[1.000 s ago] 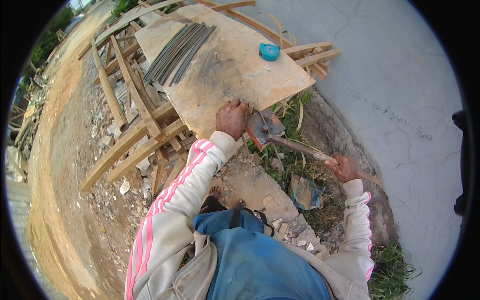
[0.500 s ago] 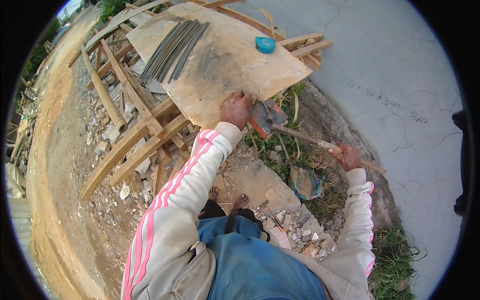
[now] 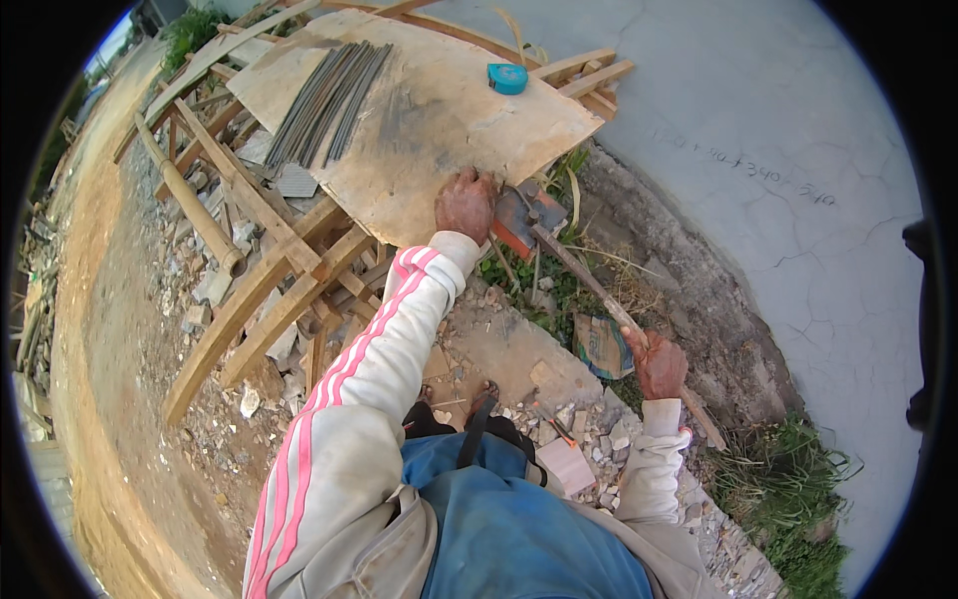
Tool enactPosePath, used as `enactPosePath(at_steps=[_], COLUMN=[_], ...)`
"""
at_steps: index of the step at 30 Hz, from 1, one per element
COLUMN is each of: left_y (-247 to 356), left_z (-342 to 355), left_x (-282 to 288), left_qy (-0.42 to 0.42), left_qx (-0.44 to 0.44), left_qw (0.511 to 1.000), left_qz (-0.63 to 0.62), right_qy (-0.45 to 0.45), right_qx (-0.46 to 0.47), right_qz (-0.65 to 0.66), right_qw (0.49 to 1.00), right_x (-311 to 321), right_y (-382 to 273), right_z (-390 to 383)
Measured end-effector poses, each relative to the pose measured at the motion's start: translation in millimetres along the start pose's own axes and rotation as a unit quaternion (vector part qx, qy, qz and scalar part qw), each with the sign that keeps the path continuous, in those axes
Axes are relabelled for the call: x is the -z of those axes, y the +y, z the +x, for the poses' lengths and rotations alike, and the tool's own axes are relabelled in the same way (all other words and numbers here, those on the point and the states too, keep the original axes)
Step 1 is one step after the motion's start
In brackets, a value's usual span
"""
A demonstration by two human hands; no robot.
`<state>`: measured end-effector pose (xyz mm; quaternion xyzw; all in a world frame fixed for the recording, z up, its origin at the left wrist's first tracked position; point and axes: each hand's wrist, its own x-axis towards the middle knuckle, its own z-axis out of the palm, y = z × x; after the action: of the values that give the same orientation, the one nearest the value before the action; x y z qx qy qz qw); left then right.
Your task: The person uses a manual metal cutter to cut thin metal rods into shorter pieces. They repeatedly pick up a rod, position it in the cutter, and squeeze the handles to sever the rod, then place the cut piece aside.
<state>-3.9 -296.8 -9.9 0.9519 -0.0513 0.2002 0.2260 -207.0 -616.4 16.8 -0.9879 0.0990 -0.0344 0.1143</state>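
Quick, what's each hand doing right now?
Left hand: curled at the near edge of the flat tan wooden board; whether it holds anything cannot be told.
Right hand: closed around the long thin brown bar.

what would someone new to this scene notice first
Probably the bright teal tape measure, near the far right edge of the pale board. Next might come the thin dark rods, lying side by side on the board's left part. Nearer in, the right hand grips a long bar that runs up to an orange-and-grey piece beside the left hand.
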Motion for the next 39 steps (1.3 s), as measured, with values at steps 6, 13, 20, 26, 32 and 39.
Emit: enactPosePath(at_steps=[6, 13, 20, 26, 32, 39], left_y=[2, -2, -5, -2, 0, -24], left_z=[-2, 2, 4, 3, 4, 3], left_x=[0, 0, -10, -7, -5, 9], left_qy=[-0.009, 0.003, 0.012, -0.007, -0.032, -0.042], left_qx=[-0.006, -0.029, -0.036, -0.044, -0.027, -0.141], left_qw=[0.999, 0.999, 0.996, 0.995, 0.995, 0.989], left_qz=[0.03, 0.045, 0.075, 0.086, 0.096, 0.028], right_qy=[-0.017, -0.043, 0.025, 0.02, 0.055, -0.016], right_qx=[-0.049, 0.03, -0.108, -0.169, -0.242, -0.163], right_qz=[0.016, 0.074, -0.058, -0.095, -0.09, 0.007], right_qw=[0.999, 0.996, 0.992, 0.981, 0.965, 0.986], right_x=[1, 15, 12, 27, 18, 51], right_y=[-22, 60, 133, 75, -24, -5], right_z=[-30, -62, -137, -181, -246, -230])
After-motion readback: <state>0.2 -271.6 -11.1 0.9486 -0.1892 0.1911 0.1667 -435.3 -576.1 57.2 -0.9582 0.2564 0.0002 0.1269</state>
